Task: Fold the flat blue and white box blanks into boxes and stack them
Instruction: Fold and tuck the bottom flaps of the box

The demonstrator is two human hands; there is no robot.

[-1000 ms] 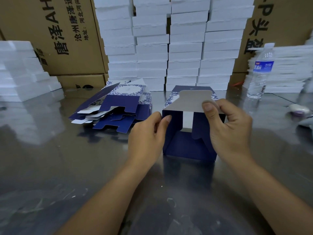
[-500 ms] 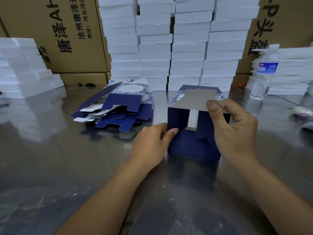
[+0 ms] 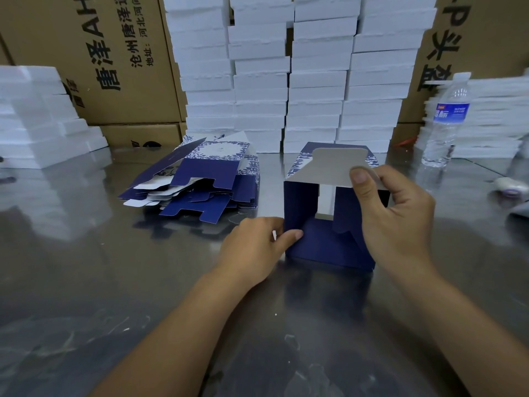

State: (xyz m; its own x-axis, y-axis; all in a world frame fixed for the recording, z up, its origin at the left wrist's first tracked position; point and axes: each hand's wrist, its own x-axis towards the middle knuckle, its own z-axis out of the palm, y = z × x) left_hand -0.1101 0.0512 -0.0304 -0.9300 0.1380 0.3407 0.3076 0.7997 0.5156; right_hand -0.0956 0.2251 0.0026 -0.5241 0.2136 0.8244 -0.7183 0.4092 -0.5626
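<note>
Left hand point(image 3: 254, 242): fingers curled, thumb pinching the lower left corner of the box point(image 3: 300, 202), having slid down from the wall's upper edge. Right hand point(image 3: 398, 222): pinches the white-backed top flap point(image 3: 335, 167), as before. Box: on the table point(image 3: 86, 282), right of the flat blanks point(image 3: 206, 179); base flaps probably fold next.

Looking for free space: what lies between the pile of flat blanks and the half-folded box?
In the head view, only a narrow strip of bare table lies between pile and box.
</note>
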